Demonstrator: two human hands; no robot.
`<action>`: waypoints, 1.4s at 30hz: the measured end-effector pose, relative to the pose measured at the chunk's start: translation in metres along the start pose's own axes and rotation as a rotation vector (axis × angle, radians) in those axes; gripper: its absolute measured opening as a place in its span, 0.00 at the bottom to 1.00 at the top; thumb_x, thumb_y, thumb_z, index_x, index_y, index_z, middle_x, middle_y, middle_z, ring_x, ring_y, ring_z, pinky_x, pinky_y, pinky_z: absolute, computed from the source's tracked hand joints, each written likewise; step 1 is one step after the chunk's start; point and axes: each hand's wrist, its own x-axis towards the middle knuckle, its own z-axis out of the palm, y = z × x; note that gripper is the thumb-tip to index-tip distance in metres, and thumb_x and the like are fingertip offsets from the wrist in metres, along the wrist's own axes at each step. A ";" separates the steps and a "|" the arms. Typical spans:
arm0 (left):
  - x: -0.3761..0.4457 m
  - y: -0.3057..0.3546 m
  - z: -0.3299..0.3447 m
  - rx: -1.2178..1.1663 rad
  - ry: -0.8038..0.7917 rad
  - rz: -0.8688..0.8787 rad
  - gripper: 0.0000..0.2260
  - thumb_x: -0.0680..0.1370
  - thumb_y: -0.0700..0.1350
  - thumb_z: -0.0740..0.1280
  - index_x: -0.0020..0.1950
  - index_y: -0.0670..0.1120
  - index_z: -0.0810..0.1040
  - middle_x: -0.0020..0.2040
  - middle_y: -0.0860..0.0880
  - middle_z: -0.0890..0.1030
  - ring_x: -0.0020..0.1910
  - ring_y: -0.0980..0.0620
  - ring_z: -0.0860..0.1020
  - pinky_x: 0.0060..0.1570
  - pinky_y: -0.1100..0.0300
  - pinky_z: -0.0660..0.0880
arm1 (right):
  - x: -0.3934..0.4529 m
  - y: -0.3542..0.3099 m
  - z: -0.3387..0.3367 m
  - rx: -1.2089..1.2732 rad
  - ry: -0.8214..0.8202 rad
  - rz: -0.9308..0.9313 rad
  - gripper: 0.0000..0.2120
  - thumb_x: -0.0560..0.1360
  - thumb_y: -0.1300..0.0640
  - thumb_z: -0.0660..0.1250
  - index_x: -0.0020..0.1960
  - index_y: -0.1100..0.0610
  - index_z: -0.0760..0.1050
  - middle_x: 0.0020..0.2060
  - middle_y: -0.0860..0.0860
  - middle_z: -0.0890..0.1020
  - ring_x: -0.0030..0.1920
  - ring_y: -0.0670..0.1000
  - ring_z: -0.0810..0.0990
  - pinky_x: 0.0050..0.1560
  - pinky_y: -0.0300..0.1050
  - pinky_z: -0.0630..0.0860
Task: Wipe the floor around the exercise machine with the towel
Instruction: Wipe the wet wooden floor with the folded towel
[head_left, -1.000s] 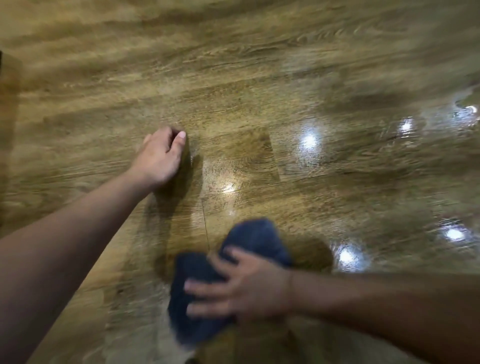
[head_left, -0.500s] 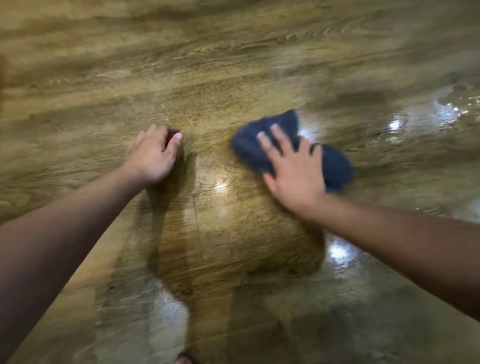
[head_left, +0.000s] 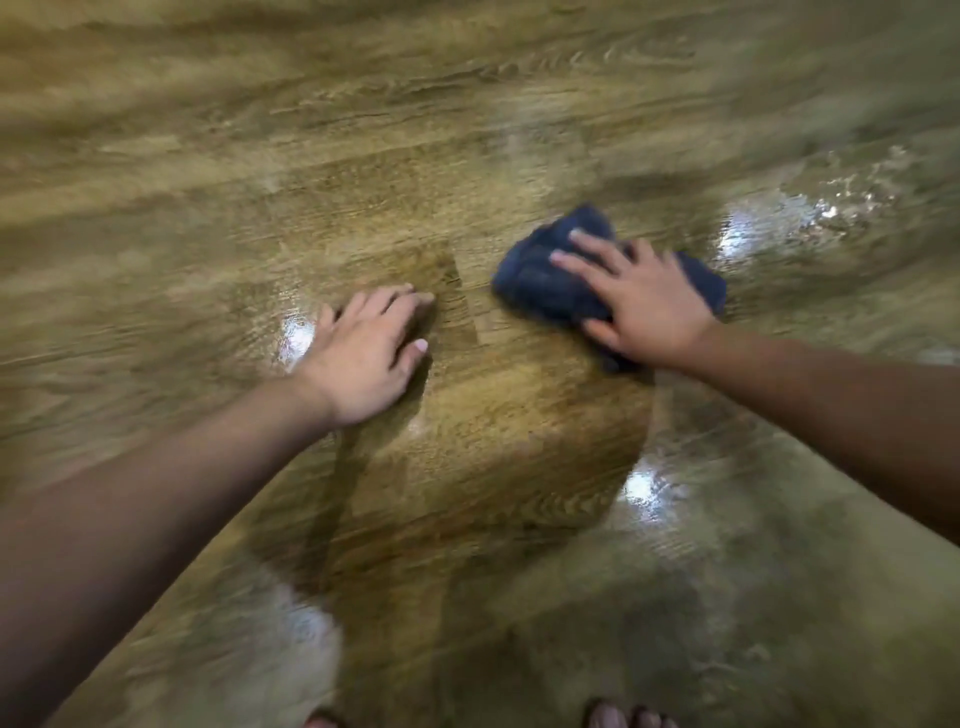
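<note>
A bunched dark blue towel (head_left: 540, 283) lies on the glossy wood-grain floor (head_left: 467, 156), right of centre. My right hand (head_left: 636, 301) presses flat on the towel with its fingers spread and straight, pointing up-left. My left hand (head_left: 363, 353) rests palm-down on the bare floor to the left of the towel, fingers extended, holding nothing. The exercise machine does not show in this view.
Wet streaks and bright light reflections (head_left: 748, 234) shine on the floor at the right and near my arms. My bare toes (head_left: 618, 717) show at the bottom edge. The frame is motion-blurred.
The towel under my right hand swept from near my body away to the upper right. My left hand went from curled to flat on the floor, and the view shifted.
</note>
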 end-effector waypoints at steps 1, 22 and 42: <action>0.000 0.003 0.000 -0.005 0.008 0.007 0.24 0.81 0.53 0.58 0.77 0.55 0.60 0.77 0.53 0.63 0.74 0.48 0.61 0.69 0.42 0.60 | 0.004 0.024 0.002 0.034 -0.030 0.238 0.38 0.75 0.43 0.68 0.79 0.42 0.53 0.79 0.50 0.58 0.65 0.68 0.69 0.60 0.68 0.70; 0.013 0.003 0.003 0.105 -0.001 -0.008 0.24 0.79 0.59 0.60 0.74 0.55 0.62 0.66 0.47 0.71 0.67 0.44 0.66 0.62 0.41 0.65 | -0.104 0.017 -0.003 -0.044 -0.084 -0.373 0.45 0.67 0.42 0.75 0.78 0.45 0.56 0.77 0.54 0.65 0.61 0.68 0.76 0.51 0.61 0.76; 0.015 -0.046 -0.007 -0.813 0.237 -0.113 0.09 0.76 0.63 0.60 0.52 0.66 0.77 0.52 0.46 0.82 0.54 0.46 0.80 0.54 0.48 0.76 | -0.071 -0.205 -0.018 0.120 -0.086 -1.007 0.27 0.82 0.44 0.55 0.80 0.47 0.57 0.78 0.52 0.61 0.67 0.68 0.69 0.58 0.62 0.71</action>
